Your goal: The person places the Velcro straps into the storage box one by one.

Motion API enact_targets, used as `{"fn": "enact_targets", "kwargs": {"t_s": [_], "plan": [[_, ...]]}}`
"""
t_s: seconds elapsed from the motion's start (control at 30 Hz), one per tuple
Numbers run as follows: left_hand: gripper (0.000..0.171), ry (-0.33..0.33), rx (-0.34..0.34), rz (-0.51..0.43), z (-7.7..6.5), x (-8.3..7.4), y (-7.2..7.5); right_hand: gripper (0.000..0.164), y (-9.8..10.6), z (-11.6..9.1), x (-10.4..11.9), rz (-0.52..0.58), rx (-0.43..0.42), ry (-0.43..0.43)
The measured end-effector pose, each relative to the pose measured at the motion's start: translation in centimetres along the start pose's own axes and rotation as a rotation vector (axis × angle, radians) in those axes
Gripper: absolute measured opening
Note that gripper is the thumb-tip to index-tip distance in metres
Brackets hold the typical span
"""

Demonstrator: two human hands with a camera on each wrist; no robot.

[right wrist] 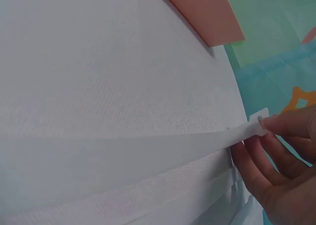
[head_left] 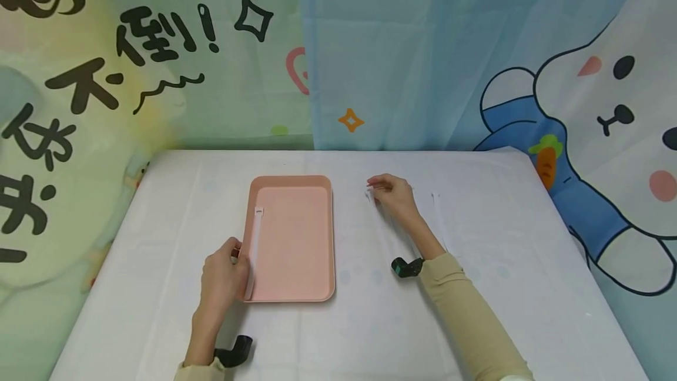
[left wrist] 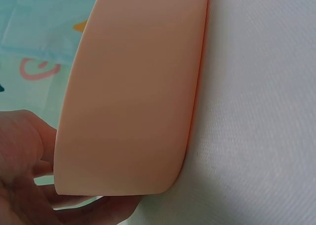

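Observation:
A pink rectangular tray (head_left: 296, 240) with a raised rim is on the table. My left hand (head_left: 224, 272) grips its left side, fingers curled at the wall; in the left wrist view the tray's side wall (left wrist: 133, 96) fills the middle. Along the left inside of the tray lies a white strip (head_left: 255, 251) with a wider, slotted end. To the right of the tray, my right hand (head_left: 391, 196) pinches the far end of another flat white strip (right wrist: 148, 158) between thumb and fingers. That end is lifted a little off the cloth.
More white strips (head_left: 436, 213) lie to the right of my right hand, faint against the white tablecloth (head_left: 529, 310). A printed cloth backdrop (head_left: 396, 63) hangs behind the table's far edge. Each wrist carries a black camera mount (head_left: 407, 267).

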State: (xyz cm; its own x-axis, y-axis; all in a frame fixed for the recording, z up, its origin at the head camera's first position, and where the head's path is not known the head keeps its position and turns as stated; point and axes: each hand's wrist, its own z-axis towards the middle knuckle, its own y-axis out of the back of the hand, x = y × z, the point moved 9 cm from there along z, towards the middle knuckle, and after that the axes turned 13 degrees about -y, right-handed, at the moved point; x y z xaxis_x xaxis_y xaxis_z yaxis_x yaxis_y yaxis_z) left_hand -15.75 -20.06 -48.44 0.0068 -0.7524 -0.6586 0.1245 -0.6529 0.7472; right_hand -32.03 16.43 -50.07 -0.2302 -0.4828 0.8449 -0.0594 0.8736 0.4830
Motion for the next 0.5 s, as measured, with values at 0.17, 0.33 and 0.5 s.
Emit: {"fn": "enact_targets", "kwargs": {"t_s": [0.17,0.33,0.5], "plan": [[0.018,0.004,-0.001,-0.002,0.0,0.0,0.0,0.023,0.3,-0.2,0.2,0.015,-0.021,-0.013],[0.018,0.016,-0.001,0.006,0.0,0.2,0.0,0.022,0.4,-0.5,0.7,0.065,-0.016,-0.039],[0.017,0.015,-0.003,0.012,0.0,0.2,0.0,0.022,0.7,-1.0,1.6,0.117,-0.012,-0.051]]}}
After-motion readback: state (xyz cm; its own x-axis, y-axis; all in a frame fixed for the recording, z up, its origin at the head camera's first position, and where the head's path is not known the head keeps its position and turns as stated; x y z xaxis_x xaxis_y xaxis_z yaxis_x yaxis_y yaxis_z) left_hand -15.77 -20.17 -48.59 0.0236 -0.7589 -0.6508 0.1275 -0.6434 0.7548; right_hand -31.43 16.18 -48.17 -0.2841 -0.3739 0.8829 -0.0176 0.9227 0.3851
